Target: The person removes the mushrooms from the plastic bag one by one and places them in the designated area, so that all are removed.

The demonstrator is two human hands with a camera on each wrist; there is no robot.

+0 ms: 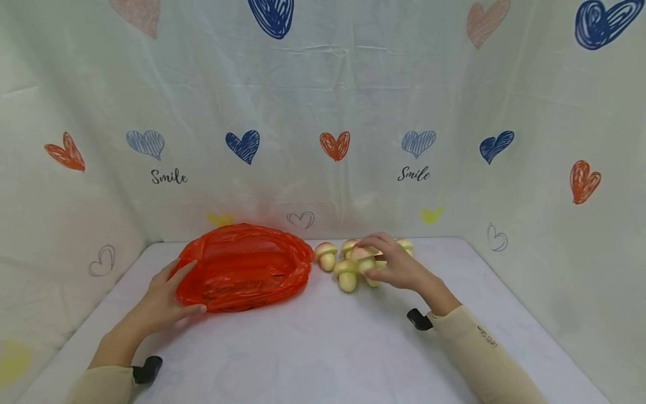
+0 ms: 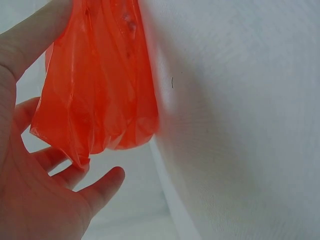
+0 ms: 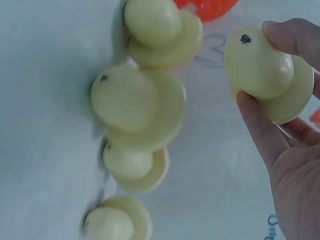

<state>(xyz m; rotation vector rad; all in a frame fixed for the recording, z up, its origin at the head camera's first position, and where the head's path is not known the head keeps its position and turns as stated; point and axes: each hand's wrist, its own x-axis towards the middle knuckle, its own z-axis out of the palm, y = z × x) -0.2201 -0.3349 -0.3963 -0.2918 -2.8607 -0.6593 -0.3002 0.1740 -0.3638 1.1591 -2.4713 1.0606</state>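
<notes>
My right hand (image 1: pixel 396 264) grips a toy mushroom (image 3: pixel 260 65) between thumb and fingers, lifted above the others. Its pale, rounded stem with a dark spot at the end faces the right wrist camera. Below and beside it, several similar mushrooms (image 1: pixel 347 278) with cream stems and pinkish-yellow caps stand at the back of the table. Left of them a red plastic bag (image 1: pixel 242 280) lies with its wide mouth facing the head camera. At the bag's left side is my left hand (image 1: pixel 161 300), its thumb and fingers spread around the thin plastic.
The white-covered table (image 1: pixel 292 359) meets a pale curtain (image 1: pixel 353 73) printed with hearts and the word "Smile" behind it. Similar curtain sides stand at left and right. A black wrist device (image 1: pixel 147 370) shows on the left sleeve, another (image 1: pixel 420 319) by the right.
</notes>
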